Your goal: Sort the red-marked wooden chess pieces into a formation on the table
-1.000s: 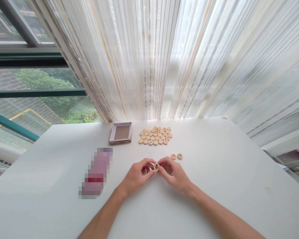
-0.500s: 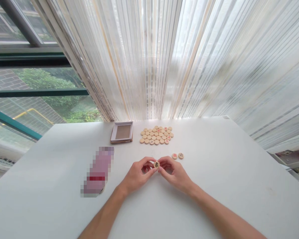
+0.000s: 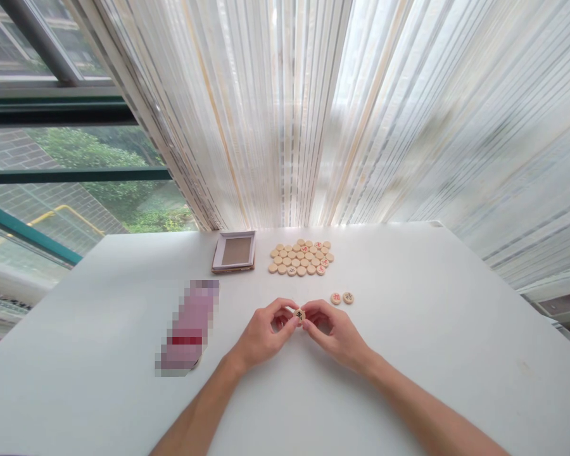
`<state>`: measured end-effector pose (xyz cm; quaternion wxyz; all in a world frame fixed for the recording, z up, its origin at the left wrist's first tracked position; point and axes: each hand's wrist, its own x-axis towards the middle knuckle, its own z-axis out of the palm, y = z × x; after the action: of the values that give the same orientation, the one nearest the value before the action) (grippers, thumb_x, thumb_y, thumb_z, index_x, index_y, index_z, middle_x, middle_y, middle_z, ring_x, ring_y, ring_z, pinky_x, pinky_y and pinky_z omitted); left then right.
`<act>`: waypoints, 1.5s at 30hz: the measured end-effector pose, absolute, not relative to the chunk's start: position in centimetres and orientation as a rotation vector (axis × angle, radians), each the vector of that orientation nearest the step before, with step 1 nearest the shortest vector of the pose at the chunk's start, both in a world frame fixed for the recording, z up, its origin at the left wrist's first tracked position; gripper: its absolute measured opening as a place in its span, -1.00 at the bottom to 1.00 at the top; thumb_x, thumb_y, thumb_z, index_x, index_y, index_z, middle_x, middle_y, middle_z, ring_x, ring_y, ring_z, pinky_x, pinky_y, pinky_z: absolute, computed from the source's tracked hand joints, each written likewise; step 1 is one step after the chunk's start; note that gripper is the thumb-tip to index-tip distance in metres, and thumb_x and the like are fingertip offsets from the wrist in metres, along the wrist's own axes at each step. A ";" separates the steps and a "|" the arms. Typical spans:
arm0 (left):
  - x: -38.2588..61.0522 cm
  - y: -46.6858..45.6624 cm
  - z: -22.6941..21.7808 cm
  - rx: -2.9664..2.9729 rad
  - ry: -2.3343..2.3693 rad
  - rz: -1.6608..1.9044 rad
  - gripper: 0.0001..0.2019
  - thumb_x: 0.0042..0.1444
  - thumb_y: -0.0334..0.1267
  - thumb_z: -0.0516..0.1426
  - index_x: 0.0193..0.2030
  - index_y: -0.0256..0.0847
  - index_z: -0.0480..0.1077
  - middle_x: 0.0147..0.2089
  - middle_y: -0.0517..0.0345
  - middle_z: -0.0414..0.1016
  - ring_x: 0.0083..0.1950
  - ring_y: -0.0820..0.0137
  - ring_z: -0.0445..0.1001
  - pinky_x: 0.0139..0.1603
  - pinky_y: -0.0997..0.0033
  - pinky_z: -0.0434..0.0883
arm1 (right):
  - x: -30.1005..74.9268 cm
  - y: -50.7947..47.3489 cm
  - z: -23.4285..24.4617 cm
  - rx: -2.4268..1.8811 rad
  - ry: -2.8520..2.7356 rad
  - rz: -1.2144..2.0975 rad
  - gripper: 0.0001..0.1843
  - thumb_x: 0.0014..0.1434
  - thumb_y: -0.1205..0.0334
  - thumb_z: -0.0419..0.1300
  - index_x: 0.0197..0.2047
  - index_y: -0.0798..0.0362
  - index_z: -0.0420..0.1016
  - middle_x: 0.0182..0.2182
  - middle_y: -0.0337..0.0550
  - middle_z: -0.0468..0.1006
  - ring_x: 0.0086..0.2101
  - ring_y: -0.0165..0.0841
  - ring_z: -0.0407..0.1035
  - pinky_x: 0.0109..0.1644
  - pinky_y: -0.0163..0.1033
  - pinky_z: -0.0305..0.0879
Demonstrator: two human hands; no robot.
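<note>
Both hands meet over the middle of the white table (image 3: 432, 354). My left hand (image 3: 265, 334) and my right hand (image 3: 335, 334) pinch one round wooden game piece (image 3: 299, 314) between their fingertips; its face carries a dark character. Two more pieces (image 3: 342, 298) lie side by side just beyond my right hand, one marked red, one dark. Farther back, a cluster of several pale wooden pieces (image 3: 301, 258) lies flat, some with red or dark marks.
A shallow open box (image 3: 234, 252) sits left of the cluster. A blurred pink rectangular object (image 3: 189, 328) lies left of my left hand. Striped curtains (image 3: 342, 114) hang behind the table; a window (image 3: 61, 158) is at the left.
The view has shifted slightly. Both hands stay together on the same piece, which has tilted a little between the fingertips.
</note>
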<state>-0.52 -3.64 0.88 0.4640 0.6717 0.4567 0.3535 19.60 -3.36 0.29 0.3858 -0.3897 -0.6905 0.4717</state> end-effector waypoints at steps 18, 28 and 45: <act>-0.5 -3.7 1.0 1.671 1.163 0.829 -0.79 0.33 -0.10 0.07 -0.08 -0.17 0.41 -0.38 0.20 0.61 -0.39 0.42 0.48 -0.27 0.44 0.40 | 19.5 -3.5 0.1 -1.014 -1.839 1.074 -0.79 0.23 0.24 0.25 -0.05 -0.03 0.43 -0.25 -0.17 0.52 -0.31 -0.35 0.48 -0.22 -0.22 0.47; -0.5 -3.8 1.1 1.664 1.130 0.830 -0.79 0.33 -0.13 0.06 -0.04 -0.16 0.39 -0.31 0.16 0.64 -0.35 0.39 0.52 -0.24 0.42 0.43 | 19.5 -3.7 -0.1 -0.952 -1.841 1.012 -0.75 0.26 0.28 0.19 0.01 -0.07 0.41 -0.12 -0.09 0.51 -0.26 -0.31 0.48 -0.21 -0.19 0.50; -0.7 -3.6 0.9 1.637 1.156 0.835 -0.76 0.32 -0.10 0.08 -0.02 -0.18 0.42 -0.27 0.10 0.64 -0.34 0.40 0.52 -0.22 0.41 0.45 | 21.0 -4.3 2.2 -1.027 -1.857 0.734 -0.65 0.39 0.27 -0.04 0.14 -0.09 0.43 -0.17 -0.04 0.42 -0.17 -0.22 0.39 -0.03 -0.04 0.41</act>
<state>-0.72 -3.57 0.88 0.4662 0.6671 0.4711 0.3402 20.96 -4.26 2.18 0.4331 -0.4122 -0.7455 0.2946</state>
